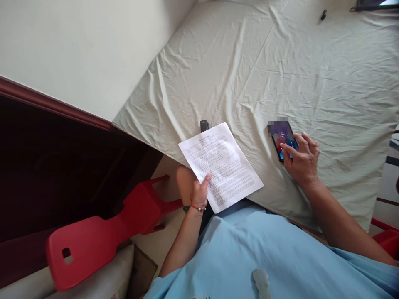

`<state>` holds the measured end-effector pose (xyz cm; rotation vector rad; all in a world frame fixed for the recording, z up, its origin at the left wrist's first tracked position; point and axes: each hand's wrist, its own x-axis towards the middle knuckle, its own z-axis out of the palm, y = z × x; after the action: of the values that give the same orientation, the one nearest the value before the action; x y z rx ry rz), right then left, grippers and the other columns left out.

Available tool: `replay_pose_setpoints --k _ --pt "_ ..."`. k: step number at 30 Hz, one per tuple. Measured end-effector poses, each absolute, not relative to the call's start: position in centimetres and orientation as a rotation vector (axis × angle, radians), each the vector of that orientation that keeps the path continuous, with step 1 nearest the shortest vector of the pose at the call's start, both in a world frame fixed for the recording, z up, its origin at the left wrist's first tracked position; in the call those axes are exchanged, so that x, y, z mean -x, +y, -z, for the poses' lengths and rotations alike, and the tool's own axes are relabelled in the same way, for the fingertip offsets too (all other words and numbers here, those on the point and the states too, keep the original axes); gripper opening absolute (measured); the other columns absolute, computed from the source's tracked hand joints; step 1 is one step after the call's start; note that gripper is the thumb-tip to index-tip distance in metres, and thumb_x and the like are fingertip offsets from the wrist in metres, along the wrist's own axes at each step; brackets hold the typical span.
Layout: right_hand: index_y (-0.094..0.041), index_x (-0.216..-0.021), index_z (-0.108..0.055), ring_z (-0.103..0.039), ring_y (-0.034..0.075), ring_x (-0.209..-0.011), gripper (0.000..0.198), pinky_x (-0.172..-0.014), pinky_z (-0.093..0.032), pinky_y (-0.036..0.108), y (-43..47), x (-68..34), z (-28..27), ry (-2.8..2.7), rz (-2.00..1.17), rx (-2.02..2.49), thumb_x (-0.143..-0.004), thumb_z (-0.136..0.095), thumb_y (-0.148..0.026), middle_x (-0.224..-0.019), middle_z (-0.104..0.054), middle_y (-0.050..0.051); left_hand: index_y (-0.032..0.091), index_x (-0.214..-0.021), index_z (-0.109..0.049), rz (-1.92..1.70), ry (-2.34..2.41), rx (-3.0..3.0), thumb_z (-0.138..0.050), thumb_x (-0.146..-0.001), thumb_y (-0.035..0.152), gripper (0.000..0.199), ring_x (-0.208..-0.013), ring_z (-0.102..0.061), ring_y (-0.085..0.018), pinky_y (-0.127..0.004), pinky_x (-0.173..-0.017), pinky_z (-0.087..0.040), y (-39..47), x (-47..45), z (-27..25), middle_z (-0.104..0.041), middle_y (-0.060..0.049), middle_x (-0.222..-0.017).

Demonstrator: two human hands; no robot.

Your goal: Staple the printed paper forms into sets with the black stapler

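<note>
My left hand (201,192) grips a printed sheet of paper (222,166) by its lower left edge, thumb on top and the other fingers hidden beneath. The sheet is tilted, its far part over the table edge and its near corner by my lap. To the right, a smartphone (283,141) with a lit screen lies on the cloth. Over the phone's right side is my right hand (302,160), fingers apart, with the thumb at the screen and the other fingertips by the edge. A small black object (204,125) pokes out behind the sheet's top edge.
A wrinkled pale cloth (199,87) covers the table. At the far right are a small black item (323,15) and a dark-framed device (377,5). A red plastic chair (102,232) stands at the left, below a pale wall (77,54). Another red piece (386,241) shows at the right.
</note>
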<state>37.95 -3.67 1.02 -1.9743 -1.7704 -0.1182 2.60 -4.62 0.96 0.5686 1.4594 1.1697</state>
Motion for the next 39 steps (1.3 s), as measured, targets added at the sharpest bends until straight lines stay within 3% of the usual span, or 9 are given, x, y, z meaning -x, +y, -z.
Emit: replay_pose_setpoints --k 15,21,23,25,28,31,34,37,39 --pt "-0.028 -0.103 -0.078 -0.046 0.036 -0.140 0.023 -0.112 -0.030 0.065 -3.5 -37.8 -1.3 -1.771 0.125 1.989 -0.094 -0.057 -0.034 -0.145 -0.059 0.011 0.013 -0.104 -0.077 -1.159 1.468 -0.586 -0.091 -0.067 0.034 0.045 -0.125 -0.065 -0.031 -0.043 -0.113 -0.049 -4.6 -2.5 -0.8 -0.076 -0.012 -0.116" --pt "-0.027 -0.107 -0.075 -0.052 0.033 -0.136 0.023 -0.112 -0.041 0.057 -3.9 -36.5 -3.1 -1.755 0.008 1.799 -0.097 -0.055 -0.031 -0.136 -0.065 0.013 0.013 -0.106 -0.077 -1.166 1.440 -0.627 -0.091 -0.067 0.043 0.051 -0.126 -0.065 -0.032 -0.041 -0.112 -0.049 -4.8 -2.4 -0.7 -0.076 -0.013 -0.118" --pt "-0.028 -0.112 -0.072 -0.057 0.030 -0.130 0.024 -0.111 -0.044 0.055 -4.2 -34.8 -4.0 -1.786 -0.127 1.670 -0.098 -0.053 -0.032 -0.129 -0.068 0.011 0.013 -0.108 -0.077 -1.180 1.427 -0.611 -0.092 -0.065 0.044 0.055 -0.127 -0.064 -0.032 -0.041 -0.112 -0.049 -5.0 -2.4 -0.9 -0.075 -0.013 -0.121" --pt "-0.028 -0.125 -0.067 -0.058 0.030 -0.131 0.031 -0.111 -0.046 0.055 -4.3 -32.7 -4.4 -1.809 -0.314 1.592 -0.098 -0.054 -0.036 -0.138 -0.064 0.013 0.015 -0.111 -0.077 -1.204 1.398 -0.585 -0.093 -0.065 0.042 0.056 -0.130 -0.062 -0.032 -0.040 -0.113 -0.049 -5.1 -2.2 -1.0 -0.073 -0.012 -0.125" --pt "-0.022 -0.148 -0.049 -0.054 0.035 -0.137 0.064 -0.109 -0.049 0.058 -3.8 -29.9 -4.3 -1.739 -0.653 1.599 -0.093 -0.063 -0.050 -0.151 -0.053 0.020 0.019 -0.120 -0.075 -1.238 1.344 -0.575 -0.092 -0.068 0.039 0.058 -0.136 -0.058 -0.029 -0.038 -0.117 -0.045 -5.4 -1.9 -1.1 -0.069 -0.010 -0.135" --pt "-0.019 -0.154 -0.040 -0.064 0.038 -0.125 0.087 -0.103 -0.054 0.061 -2.4 -28.4 -3.9 -1.584 -1.046 1.649 -0.082 -0.074 -0.055 -0.144 -0.059 0.022 0.023 -0.127 -0.072 -1.248 1.298 -0.585 -0.091 -0.071 0.035 0.060 -0.138 -0.056 -0.028 -0.036 -0.118 -0.044 -5.9 -1.4 -1.3 -0.065 -0.007 -0.141" --pt "-0.022 -0.143 -0.053 -0.072 0.036 -0.108 0.077 -0.093 -0.060 0.058 -0.9 -27.9 -4.4 -1.415 -1.403 1.512 -0.078 -0.080 -0.054 -0.125 -0.072 0.014 0.023 -0.123 -0.074 -1.212 1.238 -0.615 -0.090 -0.072 0.034 0.055 -0.140 -0.054 -0.029 -0.036 -0.116 -0.047 -6.3 -1.0 -1.5 -0.068 -0.009 -0.136" --pt "-0.022 -0.114 -0.072 -0.075 0.033 -0.095 0.053 -0.083 -0.063 0.052 0.4 -27.5 -5.1 -1.175 -1.725 1.287 -0.076 -0.080 -0.058 -0.105 -0.078 0.009 0.021 -0.118 -0.075 -1.138 1.185 -0.634 -0.090 -0.072 0.036 0.051 -0.144 -0.049 -0.031 -0.039 -0.114 -0.049 -6.5 -1.0 -1.6 -0.067 -0.011 -0.137" --pt "-0.020 -0.099 -0.075 -0.075 0.029 -0.086 0.047 -0.078 -0.064 0.045 1.3 -27.1 -5.2 -1.031 -1.831 1.218 -0.074 -0.081 -0.059 -0.096 -0.079 0.009 0.019 -0.115 -0.076 -1.098 1.174 -0.623 -0.091 -0.071 0.038 0.051 -0.142 -0.050 -0.034 -0.042 -0.113 -0.052 -6.5 -1.2 -1.5 -0.065 -0.011 -0.140"
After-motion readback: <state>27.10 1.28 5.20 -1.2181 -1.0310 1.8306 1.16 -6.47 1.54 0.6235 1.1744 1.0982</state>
